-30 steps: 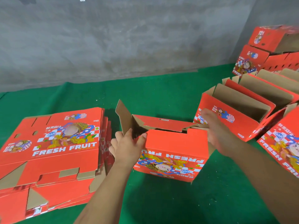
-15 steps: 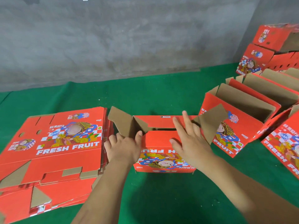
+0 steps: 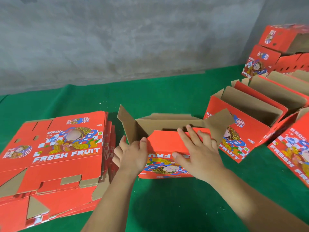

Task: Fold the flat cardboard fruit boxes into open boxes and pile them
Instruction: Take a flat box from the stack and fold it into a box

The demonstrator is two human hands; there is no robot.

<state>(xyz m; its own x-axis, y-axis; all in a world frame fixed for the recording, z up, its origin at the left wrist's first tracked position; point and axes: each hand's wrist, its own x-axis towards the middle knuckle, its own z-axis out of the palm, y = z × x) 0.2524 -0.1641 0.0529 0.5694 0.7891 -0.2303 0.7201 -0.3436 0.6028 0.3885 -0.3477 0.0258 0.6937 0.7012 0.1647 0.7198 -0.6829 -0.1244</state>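
A green counter (image 3: 167,101) carries a stack of flat boxes (image 3: 53,151) at nine o'clock and folded open boxes (image 3: 260,114) nested at three o'clock. At centre stands a half-folded box (image 3: 165,144), its end flaps raised. The left hand (image 3: 132,153) grips its left corner, while the right hand (image 3: 199,154), fingers spread, presses the red front flap.

Both forearms reach forward, close together. The left hand (image 3: 132,154) curls, thumb up beside the fingers. The right hand (image 3: 199,154) lies palm down, fingers straight and spread.
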